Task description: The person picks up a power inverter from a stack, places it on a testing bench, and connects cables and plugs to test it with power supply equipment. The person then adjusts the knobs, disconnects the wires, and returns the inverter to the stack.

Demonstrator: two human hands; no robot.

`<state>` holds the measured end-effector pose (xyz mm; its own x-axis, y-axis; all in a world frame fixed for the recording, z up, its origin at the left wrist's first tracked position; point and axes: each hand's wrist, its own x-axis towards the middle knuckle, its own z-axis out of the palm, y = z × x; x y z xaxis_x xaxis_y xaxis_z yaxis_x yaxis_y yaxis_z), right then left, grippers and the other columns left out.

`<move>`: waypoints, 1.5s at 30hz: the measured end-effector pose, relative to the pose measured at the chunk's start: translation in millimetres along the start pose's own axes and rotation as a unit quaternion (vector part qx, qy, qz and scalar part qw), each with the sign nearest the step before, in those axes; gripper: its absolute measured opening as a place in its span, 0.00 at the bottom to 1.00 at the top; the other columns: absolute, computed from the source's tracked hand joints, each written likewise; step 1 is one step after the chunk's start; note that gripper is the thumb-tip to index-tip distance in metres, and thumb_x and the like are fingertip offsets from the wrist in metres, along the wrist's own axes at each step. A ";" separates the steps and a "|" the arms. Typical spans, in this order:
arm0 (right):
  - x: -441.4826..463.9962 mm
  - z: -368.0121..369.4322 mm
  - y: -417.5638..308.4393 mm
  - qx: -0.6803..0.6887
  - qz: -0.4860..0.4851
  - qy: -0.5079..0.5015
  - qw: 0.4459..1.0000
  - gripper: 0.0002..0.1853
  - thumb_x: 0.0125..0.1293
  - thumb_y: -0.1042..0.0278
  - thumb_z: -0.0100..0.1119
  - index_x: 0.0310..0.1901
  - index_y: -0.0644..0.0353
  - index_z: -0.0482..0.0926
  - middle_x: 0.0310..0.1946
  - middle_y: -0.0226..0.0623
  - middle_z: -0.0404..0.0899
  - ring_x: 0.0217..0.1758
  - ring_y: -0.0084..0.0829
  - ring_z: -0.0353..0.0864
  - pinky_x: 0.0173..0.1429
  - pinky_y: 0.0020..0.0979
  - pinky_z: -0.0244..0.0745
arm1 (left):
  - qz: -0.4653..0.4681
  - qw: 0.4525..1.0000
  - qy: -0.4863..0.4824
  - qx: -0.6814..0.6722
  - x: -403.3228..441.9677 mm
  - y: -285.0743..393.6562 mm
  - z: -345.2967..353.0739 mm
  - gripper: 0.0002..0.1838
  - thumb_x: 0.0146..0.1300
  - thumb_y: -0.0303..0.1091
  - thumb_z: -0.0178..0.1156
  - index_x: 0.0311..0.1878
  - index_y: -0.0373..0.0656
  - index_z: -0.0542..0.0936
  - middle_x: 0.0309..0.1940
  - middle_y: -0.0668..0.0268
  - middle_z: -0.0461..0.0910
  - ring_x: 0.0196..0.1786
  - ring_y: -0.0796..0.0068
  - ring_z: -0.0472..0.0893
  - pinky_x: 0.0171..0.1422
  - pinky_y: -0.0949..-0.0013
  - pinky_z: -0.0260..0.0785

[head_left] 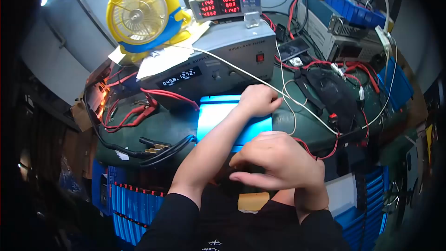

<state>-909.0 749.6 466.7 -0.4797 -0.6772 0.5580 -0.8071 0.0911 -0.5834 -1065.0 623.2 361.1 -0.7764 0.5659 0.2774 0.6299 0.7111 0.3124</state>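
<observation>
A blue metal box (216,118) with a shiny top lies on the bench in front of me, with red cables and thick dark cables at its left end. My left hand (259,100) reaches across it to the far right corner. Its fingers are curled, and whatever they hold there is hidden. Closer to me, my right hand (278,160) hovers over the box's near right edge, thumb and fingers apart with nothing visible between them. Black-and-brass clamps (155,146) lie left of the box, on the dark cables.
Behind the box stands a grey power supply (211,65) with a lit display. A meter (226,4) with red digits sits on it beside a yellow fan (139,16). Red clips (141,114) lie left; a white cable (241,69) crosses rightward. Blue cases (134,209) are stacked below.
</observation>
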 end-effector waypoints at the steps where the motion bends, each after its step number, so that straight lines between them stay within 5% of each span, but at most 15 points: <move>1: 1.8 6.0 5.3 -0.004 -0.008 -0.002 1.000 0.11 0.64 0.58 0.74 0.40 0.55 0.87 0.28 0.33 0.85 0.31 0.39 0.84 0.39 0.37 0.77 | 0.001 1.000 0.006 -0.008 -0.4 0.1 -0.2 0.21 0.65 0.51 0.60 0.28 0.44 0.87 0.26 0.55 0.85 0.33 0.49 0.86 0.40 0.47 0.78; 9: 5.9 21.3 30.3 -0.167 0.080 -0.081 0.979 0.13 0.66 0.59 0.71 0.37 0.60 0.83 0.26 0.42 0.83 0.34 0.45 0.86 0.39 0.43 0.79 | 0.127 0.992 -0.002 -0.012 3.1 -5.0 -1.9 0.17 0.67 0.48 0.60 0.31 0.45 0.87 0.28 0.55 0.85 0.33 0.48 0.85 0.40 0.48 0.78; 12: 7.0 5.1 29.1 -0.086 0.047 0.087 0.991 0.10 0.63 0.72 0.72 0.45 0.61 0.86 0.36 0.44 0.87 0.38 0.42 0.88 0.45 0.37 0.82 | 0.121 0.991 -0.047 0.029 -14.0 -6.3 16.9 0.14 0.63 0.48 0.65 0.36 0.47 0.87 0.39 0.65 0.86 0.57 0.55 0.81 0.62 0.43 0.69; 15: 4.5 -22.3 33.9 0.016 0.099 0.276 0.956 0.11 0.70 0.70 0.65 0.51 0.65 0.86 0.45 0.43 0.88 0.47 0.32 0.87 0.53 0.33 0.82 | 0.058 0.996 -0.065 -0.002 -36.4 30.4 -11.2 0.19 0.62 0.50 0.66 0.47 0.46 0.85 0.52 0.61 0.84 0.70 0.55 0.74 0.77 0.40 0.59; 17: 0.6 -35.8 57.2 0.162 0.129 0.278 0.938 0.14 0.77 0.67 0.58 0.55 0.66 0.84 0.48 0.38 0.88 0.52 0.27 0.85 0.58 0.32 0.80 | 0.085 0.992 0.013 0.088 -77.9 66.6 -25.7 0.18 0.65 0.46 0.65 0.52 0.45 0.83 0.62 0.56 0.79 0.77 0.52 0.68 0.80 0.38 0.56; 21: 29.4 16.0 124.3 0.056 0.139 0.078 0.986 0.20 0.76 0.59 0.61 0.62 0.64 0.82 0.57 0.43 0.85 0.62 0.36 0.84 0.70 0.37 0.76 | 0.162 0.961 0.186 -0.123 -177.3 121.8 -34.7 0.14 0.59 0.28 0.70 0.48 0.45 0.84 0.52 0.61 0.85 0.58 0.56 0.84 0.63 0.54 0.75; 23: 33.1 46.5 162.2 -0.108 0.244 0.055 0.962 0.26 0.72 0.53 0.65 0.63 0.64 0.81 0.59 0.48 0.84 0.64 0.40 0.83 0.69 0.37 0.76 | 0.176 0.957 0.172 -0.156 -227.1 118.3 -3.9 0.10 0.59 0.28 0.69 0.45 0.46 0.85 0.48 0.64 0.86 0.53 0.60 0.86 0.59 0.57 0.78; 27: 75.3 63.1 196.5 -0.009 0.364 0.251 0.897 0.24 0.69 0.50 0.66 0.50 0.67 0.85 0.50 0.51 0.88 0.55 0.49 0.87 0.59 0.45 0.80 | 0.054 0.986 0.133 -0.088 -307.3 78.5 39.7 0.11 0.60 0.33 0.69 0.46 0.46 0.84 0.52 0.62 0.84 0.59 0.55 0.82 0.63 0.53 0.75; 31: 98.1 72.8 182.4 -0.225 0.400 0.361 0.812 0.20 0.67 0.49 0.61 0.43 0.61 0.85 0.44 0.48 0.87 0.53 0.52 0.84 0.59 0.52 0.77 | -0.097 0.989 0.049 0.096 -368.6 19.7 57.9 0.18 0.65 0.47 0.66 0.51 0.47 0.84 0.61 0.56 0.80 0.67 0.49 0.75 0.67 0.45 0.67; 34: 99.2 88.0 207.6 -0.187 0.406 0.488 0.749 0.19 0.69 0.50 0.58 0.42 0.59 0.85 0.43 0.46 0.87 0.54 0.52 0.83 0.60 0.52 0.75 | -0.313 0.919 -0.208 0.115 -382.7 -28.4 60.0 0.32 0.67 0.58 0.61 0.65 0.45 0.79 0.70 0.52 0.74 0.74 0.43 0.68 0.73 0.44 0.62; 37: 101.3 85.0 196.9 -0.158 0.409 0.459 0.773 0.22 0.71 0.47 0.56 0.42 0.61 0.85 0.42 0.52 0.87 0.52 0.56 0.84 0.56 0.54 0.77 | -0.261 0.931 -0.058 0.246 -427.2 -101.4 128.6 0.39 0.67 0.61 0.60 0.75 0.46 0.72 0.75 0.50 0.69 0.77 0.39 0.64 0.78 0.41 0.58; 39: 103.4 88.0 205.3 -0.191 0.393 0.455 0.776 0.24 0.73 0.46 0.54 0.42 0.62 0.85 0.43 0.54 0.87 0.51 0.58 0.85 0.56 0.55 0.78 | -0.315 0.944 0.097 -0.009 -409.2 -102.9 118.2 0.47 0.65 0.69 0.59 0.79 0.47 0.66 0.79 0.52 0.66 0.82 0.47 0.60 0.85 0.49 0.52; 43: 101.8 83.9 188.7 -0.199 0.454 0.360 0.790 0.27 0.75 0.45 0.48 0.44 0.65 0.86 0.42 0.57 0.87 0.49 0.58 0.87 0.55 0.55 0.80 | -0.338 0.937 -0.072 -0.043 -418.9 -143.6 146.0 0.44 0.67 0.65 0.61 0.78 0.47 0.68 0.78 0.51 0.67 0.81 0.47 0.62 0.83 0.52 0.57; 44: 100.3 85.9 186.4 -0.213 0.468 0.329 0.792 0.29 0.75 0.44 0.47 0.43 0.65 0.86 0.41 0.58 0.87 0.47 0.59 0.87 0.54 0.56 0.80 | -0.385 0.905 0.008 -0.181 -410.3 -120.3 135.8 0.43 0.67 0.66 0.59 0.78 0.48 0.69 0.77 0.51 0.68 0.81 0.46 0.63 0.82 0.52 0.58; 45: 102.4 85.3 187.2 -0.226 0.477 0.301 0.794 0.30 0.75 0.43 0.46 0.42 0.65 0.86 0.39 0.58 0.87 0.44 0.59 0.88 0.53 0.57 0.80 | -0.314 0.943 0.051 -0.094 -410.1 -125.3 138.6 0.42 0.68 0.65 0.58 0.77 0.48 0.69 0.77 0.51 0.68 0.80 0.48 0.64 0.80 0.51 0.59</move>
<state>-1079.9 635.0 364.3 -0.9148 0.3167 0.2507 0.0461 0.6984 -0.7142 -828.3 359.8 82.3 -0.9978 0.0081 0.0665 0.0464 0.8005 0.5975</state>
